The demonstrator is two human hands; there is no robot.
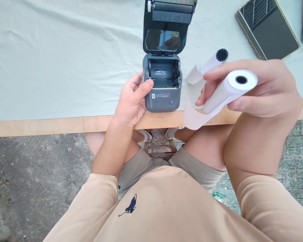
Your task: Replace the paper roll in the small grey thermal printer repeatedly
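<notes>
A dark label printer (pixel 163 99) stands at the table's front edge with its lid (pixel 164 37) swung up and back. Its paper bay (pixel 164 74) holds no roll. My left hand (pixel 132 95) grips the printer's left side, thumb on the rim of the bay. Up to the right of the printer, my right hand (pixel 265 84) holds a white paper roll (pixel 223 90) between thumb and fingers. The roll's dark core hole faces up, and a loose strip of paper (pixel 195 117) curls from it to the left.
A second white roll (pixel 207 67) with a black toothed core end lies behind my right hand, its loose end curling left. A dark flat box-like device (pixel 270 30) rests at the back right. Pale cloth (pixel 65 67) covers the table, leaving a wooden edge (pixel 53 126) in front.
</notes>
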